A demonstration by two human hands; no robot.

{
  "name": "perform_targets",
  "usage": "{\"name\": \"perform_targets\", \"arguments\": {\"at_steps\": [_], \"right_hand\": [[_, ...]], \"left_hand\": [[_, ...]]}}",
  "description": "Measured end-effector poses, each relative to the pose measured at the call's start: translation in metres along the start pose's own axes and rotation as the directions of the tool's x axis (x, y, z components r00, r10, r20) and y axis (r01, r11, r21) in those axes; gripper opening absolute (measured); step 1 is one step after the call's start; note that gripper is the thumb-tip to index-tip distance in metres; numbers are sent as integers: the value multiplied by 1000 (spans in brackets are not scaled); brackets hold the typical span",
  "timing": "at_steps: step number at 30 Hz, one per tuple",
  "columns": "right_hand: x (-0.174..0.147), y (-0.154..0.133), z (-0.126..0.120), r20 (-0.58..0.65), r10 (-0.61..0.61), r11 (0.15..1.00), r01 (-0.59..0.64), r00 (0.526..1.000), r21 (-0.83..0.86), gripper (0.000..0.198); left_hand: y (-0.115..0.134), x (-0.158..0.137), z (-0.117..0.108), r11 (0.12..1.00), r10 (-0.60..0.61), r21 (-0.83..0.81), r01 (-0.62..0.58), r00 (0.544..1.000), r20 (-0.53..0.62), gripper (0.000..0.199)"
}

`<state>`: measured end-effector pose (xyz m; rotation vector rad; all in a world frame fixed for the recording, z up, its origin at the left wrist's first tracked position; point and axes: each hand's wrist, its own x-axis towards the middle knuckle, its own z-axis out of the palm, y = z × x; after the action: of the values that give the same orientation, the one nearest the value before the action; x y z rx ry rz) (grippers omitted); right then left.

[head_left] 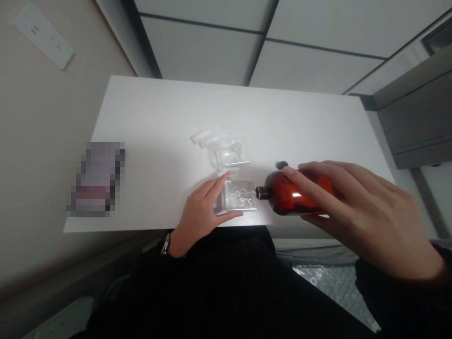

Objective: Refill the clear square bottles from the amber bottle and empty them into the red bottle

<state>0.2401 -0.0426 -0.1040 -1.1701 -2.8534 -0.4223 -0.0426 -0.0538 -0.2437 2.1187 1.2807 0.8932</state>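
Observation:
My left hand is closed around a clear square glass bottle at the table's near edge, with thumb and fingers on opposite sides. My right hand grips an amber bottle, tipped on its side with its uncapped black-ringed neck over the clear bottle's opening. A thin clear trickle seems to run between the two. Just behind stands a second clear square glass bottle. Two whitish translucent tube-like pieces lie beyond it. A small black cap rests beside the amber bottle.
The white table meets a pale wall on the left and white cabinet panels behind. A blurred-out rectangular object lies at the table's left end. A grey cabinet stands at the right.

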Motion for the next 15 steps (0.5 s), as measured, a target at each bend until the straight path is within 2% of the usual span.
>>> {"name": "perform_targets", "arguments": {"at_steps": [6,15], "right_hand": [[0,-3,3,-26,12,1000,-11,1000,11,69],[-4,-10,20,-46,110,981,-101,993,167,77]], "left_hand": [[0,0,0,1000,11,17,-11,1000,-3,85],[1,1,-2,1000,-20,17,20,1000,1,80]]}}
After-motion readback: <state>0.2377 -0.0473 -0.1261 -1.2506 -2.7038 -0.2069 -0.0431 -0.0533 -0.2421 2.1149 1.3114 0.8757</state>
